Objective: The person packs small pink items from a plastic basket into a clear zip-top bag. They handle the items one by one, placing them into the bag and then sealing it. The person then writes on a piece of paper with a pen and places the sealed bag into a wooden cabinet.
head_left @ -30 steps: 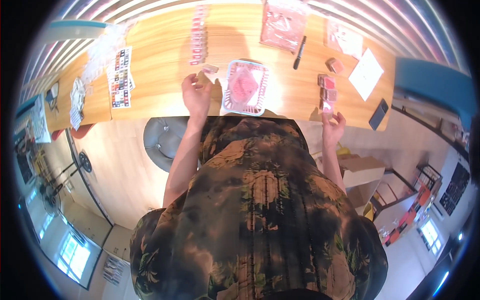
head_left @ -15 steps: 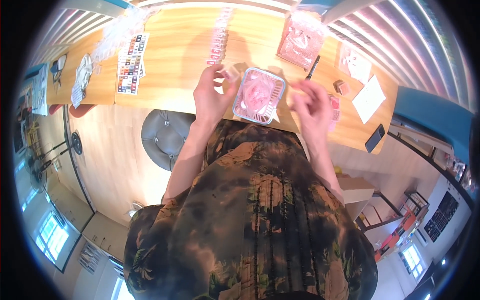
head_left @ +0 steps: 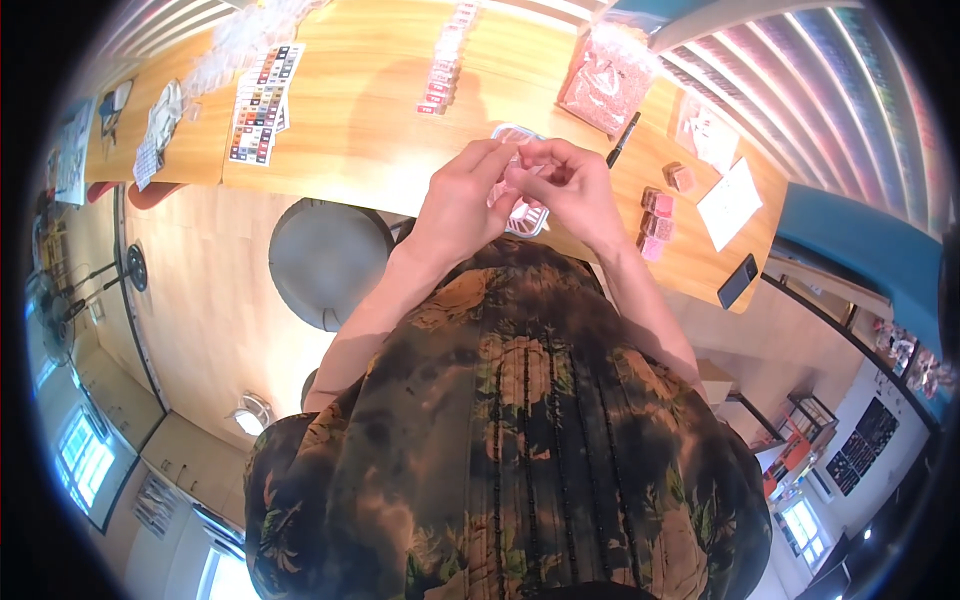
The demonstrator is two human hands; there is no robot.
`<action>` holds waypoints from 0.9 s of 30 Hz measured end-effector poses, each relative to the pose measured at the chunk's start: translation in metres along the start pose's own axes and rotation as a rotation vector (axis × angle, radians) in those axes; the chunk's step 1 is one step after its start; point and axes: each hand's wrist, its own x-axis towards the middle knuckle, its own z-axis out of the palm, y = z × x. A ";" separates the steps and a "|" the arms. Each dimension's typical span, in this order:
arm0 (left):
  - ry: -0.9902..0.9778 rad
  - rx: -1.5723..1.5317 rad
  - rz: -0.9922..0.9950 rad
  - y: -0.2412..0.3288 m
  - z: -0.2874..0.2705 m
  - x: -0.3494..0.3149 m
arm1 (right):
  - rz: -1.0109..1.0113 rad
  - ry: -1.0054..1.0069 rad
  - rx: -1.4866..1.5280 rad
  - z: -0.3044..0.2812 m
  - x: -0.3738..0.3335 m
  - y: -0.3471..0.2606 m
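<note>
Biggest first: the table (head_left: 350,140) sweeps right across the upper part of the frame, pale wood under bright light. Below its edge, left of centre, sits a round grey stool (head_left: 330,265).

And here's the action, upper centre: the left hand (head_left: 465,200) and the right hand (head_left: 573,190) meet, fingers bent inward, fingertips bunched close together. Is either grip clamped on anything? Can't tell; the fingers hide what lies between them. Right beneath them is the basket (head_left: 527,221), mostly covered, its lower end peeking out near the table edge.

Up and to the right, a clear bag (head_left: 608,85) full of pink bits lies flat. Over in the upper left, a colour chart (head_left: 264,110) shows rows of small squares. Out to the right, a white sheet (head_left: 730,205) lies at a slant, and a row of little boxes (head_left: 441,65) runs down the top centre.

Smaller now: a dark phone (head_left: 738,281) by the table's right-hand corner, pink boxes (head_left: 656,226) lined up right of the hands, a black pen (head_left: 622,141) just below the bag, and one lone box (head_left: 679,177) near the pink ones.
</note>
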 end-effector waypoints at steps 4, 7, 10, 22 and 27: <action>0.016 -0.042 0.032 0.002 -0.005 -0.005 | -0.015 -0.058 0.079 -0.011 -0.003 -0.002; 0.044 -0.183 -0.044 0.000 -0.006 -0.009 | 0.061 -0.022 0.137 -0.029 -0.003 -0.004; 0.044 -0.434 -0.103 0.001 -0.006 -0.010 | 0.112 -0.031 0.247 -0.032 -0.005 -0.007; -0.100 -0.026 -0.555 -0.060 0.039 -0.032 | -0.230 0.124 -1.121 -0.012 0.010 0.017; -0.066 -0.447 -0.814 -0.068 0.060 -0.039 | -0.413 0.158 -1.183 0.004 0.027 0.064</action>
